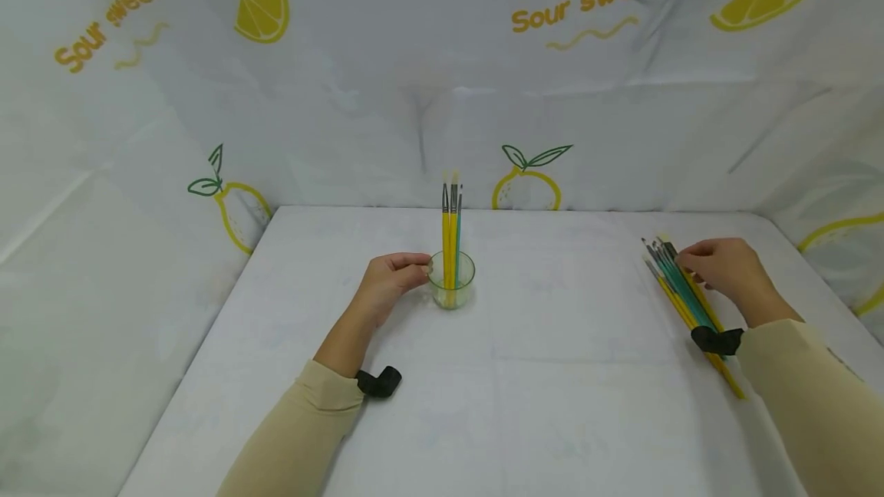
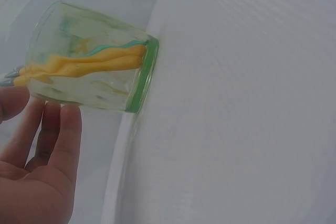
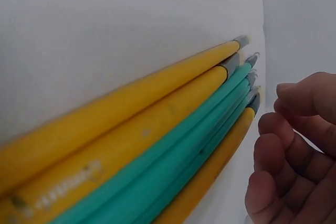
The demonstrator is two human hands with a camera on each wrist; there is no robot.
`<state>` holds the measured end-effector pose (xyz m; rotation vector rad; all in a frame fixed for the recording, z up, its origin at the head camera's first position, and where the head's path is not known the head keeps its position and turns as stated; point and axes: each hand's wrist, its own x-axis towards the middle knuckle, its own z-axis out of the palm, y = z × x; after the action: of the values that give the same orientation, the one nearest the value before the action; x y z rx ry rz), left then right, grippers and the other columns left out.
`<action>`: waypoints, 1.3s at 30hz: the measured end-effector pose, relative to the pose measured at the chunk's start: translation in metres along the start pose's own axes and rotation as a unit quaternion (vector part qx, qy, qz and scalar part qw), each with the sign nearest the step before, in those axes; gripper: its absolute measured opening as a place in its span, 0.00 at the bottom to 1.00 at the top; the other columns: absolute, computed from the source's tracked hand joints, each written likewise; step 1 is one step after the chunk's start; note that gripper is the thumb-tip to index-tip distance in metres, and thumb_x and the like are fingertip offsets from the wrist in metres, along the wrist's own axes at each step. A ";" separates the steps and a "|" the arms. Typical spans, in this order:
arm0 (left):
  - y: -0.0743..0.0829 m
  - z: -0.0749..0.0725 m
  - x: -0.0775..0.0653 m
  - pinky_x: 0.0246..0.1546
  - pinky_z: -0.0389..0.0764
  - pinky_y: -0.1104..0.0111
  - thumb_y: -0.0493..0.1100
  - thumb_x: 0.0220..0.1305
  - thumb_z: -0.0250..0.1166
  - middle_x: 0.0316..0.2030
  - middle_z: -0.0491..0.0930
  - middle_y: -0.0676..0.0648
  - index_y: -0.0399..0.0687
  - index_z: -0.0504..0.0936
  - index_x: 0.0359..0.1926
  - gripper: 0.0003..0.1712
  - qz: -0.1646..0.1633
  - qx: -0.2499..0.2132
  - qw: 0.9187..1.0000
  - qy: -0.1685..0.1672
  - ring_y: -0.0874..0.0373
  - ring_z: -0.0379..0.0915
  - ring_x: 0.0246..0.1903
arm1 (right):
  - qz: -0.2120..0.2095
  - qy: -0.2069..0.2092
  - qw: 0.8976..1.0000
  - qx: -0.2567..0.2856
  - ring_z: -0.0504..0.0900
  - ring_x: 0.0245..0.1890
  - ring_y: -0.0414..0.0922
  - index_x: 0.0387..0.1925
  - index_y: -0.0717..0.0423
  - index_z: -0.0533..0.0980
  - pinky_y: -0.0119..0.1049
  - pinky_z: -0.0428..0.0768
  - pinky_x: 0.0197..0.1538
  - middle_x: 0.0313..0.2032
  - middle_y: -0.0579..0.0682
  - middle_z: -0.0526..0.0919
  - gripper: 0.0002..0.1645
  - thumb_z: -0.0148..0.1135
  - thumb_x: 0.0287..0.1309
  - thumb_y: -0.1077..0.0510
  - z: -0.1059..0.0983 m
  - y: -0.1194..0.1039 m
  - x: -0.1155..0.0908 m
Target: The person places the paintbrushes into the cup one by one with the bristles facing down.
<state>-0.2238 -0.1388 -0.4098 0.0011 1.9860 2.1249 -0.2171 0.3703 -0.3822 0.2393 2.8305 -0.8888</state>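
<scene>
The left hand (image 1: 390, 282) pinched a greenish glass cup (image 1: 467, 285) by its rim.
Loosely curled, empty, the right hand (image 1: 728, 274) hung beside slender yellow and teal paintbrushes (image 1: 692, 305).

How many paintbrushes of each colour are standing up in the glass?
Yellow paintbrushes: 2
Blue-green paintbrush: 1
Total in the glass: 3
</scene>
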 end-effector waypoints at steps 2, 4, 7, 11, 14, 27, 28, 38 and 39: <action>0.000 -0.001 -0.001 0.51 0.78 0.66 0.36 0.58 0.63 0.48 0.81 0.42 0.37 0.81 0.48 0.16 -0.003 0.005 1.000 0.004 0.49 0.78 0.47 | 0.007 -0.002 1.000 -0.014 0.79 0.36 0.52 0.52 0.70 0.72 0.41 0.81 0.33 0.42 0.64 0.80 0.36 0.51 0.61 0.40 -0.001 0.003 0.001; 0.000 -0.001 -0.001 0.52 0.78 0.67 0.36 0.58 0.63 0.48 0.81 0.43 0.38 0.82 0.48 0.16 -0.005 0.008 1.000 0.006 0.51 0.78 0.47 | 0.016 -0.008 0.999 -0.030 0.79 0.34 0.51 0.50 0.72 0.73 0.40 0.80 0.31 0.40 0.63 0.81 0.35 0.54 0.60 0.42 -0.002 0.005 0.001; 0.001 -0.001 -0.001 0.52 0.78 0.66 0.36 0.58 0.63 0.48 0.81 0.43 0.38 0.82 0.48 0.16 -0.005 0.010 1.000 0.003 0.53 0.78 0.46 | 0.026 -0.015 0.998 -0.059 0.79 0.33 0.52 0.48 0.73 0.74 0.40 0.79 0.31 0.38 0.65 0.81 0.32 0.57 0.58 0.46 -0.002 0.008 0.000; 0.001 -0.001 -0.001 0.52 0.78 0.66 0.36 0.58 0.63 0.47 0.81 0.44 0.38 0.82 0.48 0.16 -0.002 0.012 1.000 0.002 0.54 0.79 0.45 | 0.008 -0.027 0.994 -0.103 0.78 0.37 0.59 0.45 0.74 0.75 0.49 0.78 0.34 0.42 0.71 0.78 0.30 0.57 0.57 0.48 -0.003 0.008 -0.001; 0.000 -0.001 0.000 0.52 0.78 0.66 0.36 0.57 0.63 0.46 0.82 0.44 0.37 0.82 0.47 0.16 -0.001 0.006 1.000 0.003 0.54 0.79 0.44 | 0.000 -0.042 0.992 -0.122 0.77 0.39 0.61 0.45 0.75 0.75 0.53 0.76 0.37 0.44 0.72 0.77 0.30 0.57 0.57 0.48 -0.002 0.005 -0.001; 0.001 -0.001 0.003 0.50 0.79 0.68 0.37 0.57 0.63 0.46 0.80 0.45 0.37 0.82 0.47 0.15 -0.013 -0.003 1.000 0.007 0.56 0.79 0.41 | 0.003 -0.034 0.989 -0.141 0.77 0.31 0.54 0.39 0.73 0.76 0.44 0.76 0.29 0.37 0.67 0.80 0.28 0.58 0.54 0.48 0.004 0.003 0.003; 0.001 -0.001 0.002 0.50 0.79 0.68 0.36 0.57 0.63 0.46 0.80 0.45 0.37 0.82 0.47 0.15 -0.014 -0.002 1.000 0.008 0.56 0.79 0.41 | 0.004 -0.035 0.989 -0.143 0.77 0.31 0.54 0.39 0.73 0.76 0.44 0.75 0.29 0.36 0.67 0.80 0.28 0.58 0.54 0.48 0.005 0.003 0.003; 0.003 0.000 0.001 0.50 0.79 0.68 0.35 0.58 0.62 0.47 0.80 0.42 0.35 0.81 0.48 0.16 -0.016 -0.003 1.000 0.004 0.54 0.79 0.42 | 0.011 -0.028 0.990 -0.140 0.77 0.31 0.54 0.40 0.74 0.76 0.42 0.75 0.28 0.39 0.69 0.79 0.32 0.57 0.55 0.44 0.007 0.002 0.002; 0.003 -0.001 0.002 0.50 0.79 0.68 0.36 0.58 0.63 0.47 0.80 0.43 0.35 0.81 0.48 0.16 -0.016 -0.003 1.000 0.005 0.54 0.79 0.42 | 0.012 -0.027 0.991 -0.132 0.77 0.32 0.56 0.41 0.75 0.75 0.43 0.76 0.29 0.40 0.70 0.78 0.33 0.57 0.55 0.44 0.006 0.001 0.002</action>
<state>-0.2258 -0.1392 -0.4076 -0.0416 1.9704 2.1152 -0.2179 0.3679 -0.3883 0.2109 2.8459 -0.5002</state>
